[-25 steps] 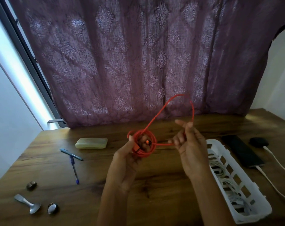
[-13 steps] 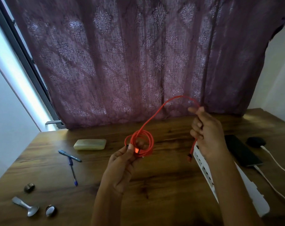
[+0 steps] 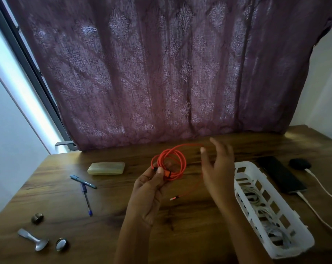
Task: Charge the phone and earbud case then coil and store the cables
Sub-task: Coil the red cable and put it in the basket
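The right hand (image 3: 217,168) is sweeping down beside the coil, fingers now spread and loose, having laid another loop. The red cable (image 3: 169,163) is nearly coiled; a short tail is hanging free above the desk (image 3: 104,225). The left hand (image 3: 151,185) is pinching the coil, palm up, beside the basket (image 3: 264,212).

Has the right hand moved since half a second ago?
Yes. The right hand has swung back toward the red cable coil, and the white basket it covered now shows fully.
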{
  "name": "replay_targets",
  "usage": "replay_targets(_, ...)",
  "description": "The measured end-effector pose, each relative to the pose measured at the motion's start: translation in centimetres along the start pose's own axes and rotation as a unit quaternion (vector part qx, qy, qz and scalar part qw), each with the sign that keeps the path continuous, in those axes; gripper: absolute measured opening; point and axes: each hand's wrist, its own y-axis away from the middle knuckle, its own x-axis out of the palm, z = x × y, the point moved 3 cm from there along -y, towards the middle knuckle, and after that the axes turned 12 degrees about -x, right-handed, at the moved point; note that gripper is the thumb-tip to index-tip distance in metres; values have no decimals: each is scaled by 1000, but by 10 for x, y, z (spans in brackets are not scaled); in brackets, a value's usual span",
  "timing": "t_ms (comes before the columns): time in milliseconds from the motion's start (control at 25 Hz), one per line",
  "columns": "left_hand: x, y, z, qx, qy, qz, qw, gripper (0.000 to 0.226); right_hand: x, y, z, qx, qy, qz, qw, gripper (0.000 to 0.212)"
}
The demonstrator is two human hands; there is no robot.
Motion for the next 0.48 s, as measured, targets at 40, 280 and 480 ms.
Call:
replay_targets(40,1,0,0,7,3,5,1000,21,-2,3,11,-24,-26,0,999,38)
replay_targets(280,1,3,-1,-11,-73,73,995,31,6,14,18,-1,-129,163,978,27)
replay_targets(480,0,-2,-7,-30,-269,43,962,35,-3,9,18,-60,-71,221,971,28)
